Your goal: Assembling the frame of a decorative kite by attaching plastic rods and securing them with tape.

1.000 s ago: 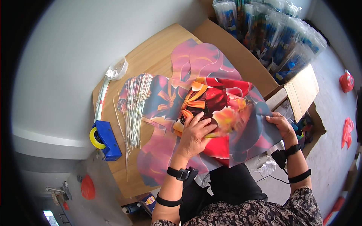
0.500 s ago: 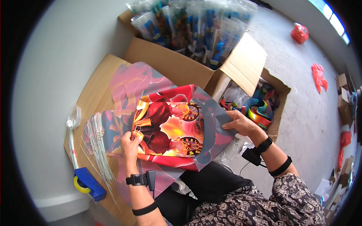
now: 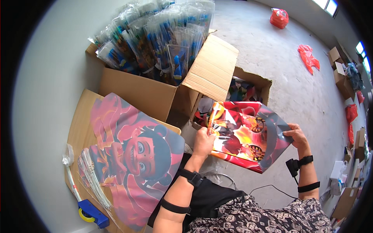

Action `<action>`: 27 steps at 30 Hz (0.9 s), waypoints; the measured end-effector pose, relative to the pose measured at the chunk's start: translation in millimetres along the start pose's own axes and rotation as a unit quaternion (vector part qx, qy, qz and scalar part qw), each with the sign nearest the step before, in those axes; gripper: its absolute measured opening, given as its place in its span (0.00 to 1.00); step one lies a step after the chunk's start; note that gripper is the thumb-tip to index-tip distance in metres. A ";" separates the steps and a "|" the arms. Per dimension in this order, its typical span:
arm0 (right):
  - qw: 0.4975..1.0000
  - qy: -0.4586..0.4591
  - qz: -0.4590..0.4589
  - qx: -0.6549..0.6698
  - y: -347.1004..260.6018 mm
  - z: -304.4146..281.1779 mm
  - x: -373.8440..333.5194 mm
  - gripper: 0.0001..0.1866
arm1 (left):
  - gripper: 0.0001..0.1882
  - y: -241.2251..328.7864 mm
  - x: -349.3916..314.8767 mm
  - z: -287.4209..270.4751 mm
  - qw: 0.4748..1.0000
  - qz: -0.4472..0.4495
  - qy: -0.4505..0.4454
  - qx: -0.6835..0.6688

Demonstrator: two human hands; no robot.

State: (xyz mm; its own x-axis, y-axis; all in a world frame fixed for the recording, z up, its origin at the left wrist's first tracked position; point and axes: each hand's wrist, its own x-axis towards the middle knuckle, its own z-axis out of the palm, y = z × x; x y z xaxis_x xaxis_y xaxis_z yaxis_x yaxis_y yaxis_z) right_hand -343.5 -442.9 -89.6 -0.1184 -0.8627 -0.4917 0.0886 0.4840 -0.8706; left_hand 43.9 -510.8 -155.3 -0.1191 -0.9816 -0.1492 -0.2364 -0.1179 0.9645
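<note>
A glossy folded printed sheet [image 3: 241, 134], red, yellow and dark grey with cartoon pictures, hangs in the air between my hands, to the right of the table. My left hand [image 3: 204, 143] is closed on its left edge, thumb on top. At the sheet's far right edge, my right hand [image 3: 298, 136] pinches the grey part. A large pinkish printed sheet [image 3: 145, 157] with a big cartoon head lies spread on the wooden table [image 3: 83, 112]. Thin white rods [image 3: 92, 176] rest in a bundle at the left, partly over that sheet's edge.
A blue tape dispenser [image 3: 93, 213] with yellow tape is at the table's near left. Behind stands a cardboard box [image 3: 136, 91] full of clear-wrapped packages [image 3: 155, 42]. Beside it, another open box [image 3: 264, 83] holds colourful material. Red plastic bags [image 3: 279, 18] lie on the floor.
Both hands have carried the folded sheet rightward, off the table. The large pinkish sheet beneath is now uncovered. The view has shifted to the right.
</note>
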 end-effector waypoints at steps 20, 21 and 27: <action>0.922 0.151 -0.086 -0.346 77.0 -8.4 174.4 0.10 | 0.15 31.0 -12.8 -35.5 0.990 -0.082 -0.109 -0.021; 0.878 0.174 -0.061 -0.442 73.6 -20.1 176.5 0.11 | 0.15 34.7 -31.3 -43.8 0.991 -0.052 -0.121 0.006; 0.656 0.211 -0.435 -0.580 19.8 107.6 125.1 0.15 | 0.11 21.6 -160.7 -142.2 0.969 0.025 0.230 0.087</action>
State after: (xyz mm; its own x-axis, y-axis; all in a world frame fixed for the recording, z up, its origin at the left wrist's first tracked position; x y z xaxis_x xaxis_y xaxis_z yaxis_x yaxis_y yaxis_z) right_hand -250.1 -556.9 -166.3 0.0900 -0.8874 0.4521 -0.9769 -0.1669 -0.1332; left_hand 195.0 -377.0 -79.5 0.2991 -0.9530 0.0481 -0.4056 -0.0814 0.9104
